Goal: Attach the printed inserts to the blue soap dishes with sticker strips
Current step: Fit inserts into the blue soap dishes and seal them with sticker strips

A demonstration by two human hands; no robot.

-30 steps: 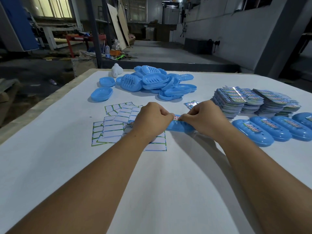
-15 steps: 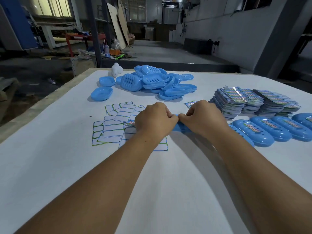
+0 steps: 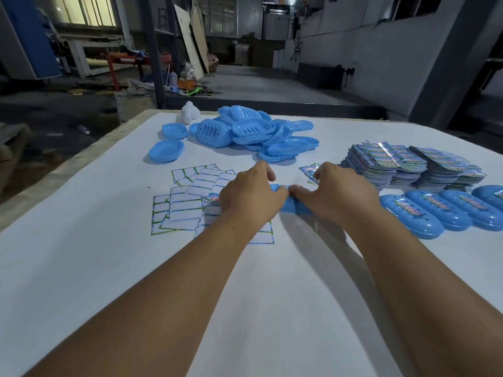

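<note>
While both hands press down on the blue soap dish point(image 3: 288, 204) at the middle of the bench point(image 3: 81, 268), the step in hand appears to be seating a sticker strip over the printed insert; the strip and insert themselves are hidden beneath the hands. The left hand point(image 3: 251, 198) has its grip closed over the dish's left end, fingers curled down onto it. The right hand point(image 3: 333, 193) has its grip closed over the right end, thumb tip meeting the left thumb at the dish's centre. To do this well, rub outward from the centre toward both ends so the strip lies flat without wrinkles, and keep the dish pinned against the bench so it cannot slide. Confirm that both strip ends adhere to bare plastic, not only to paper. Sticker sheets point(image 3: 185, 208) lie just beside the left hand, partly under it. Finished dishes point(image 3: 435, 213) lie in a row to the right, in front of the stacked inserts point(image 3: 408, 164). Unprocessed dishes point(image 3: 245, 131) are piled at the far side.
</note>
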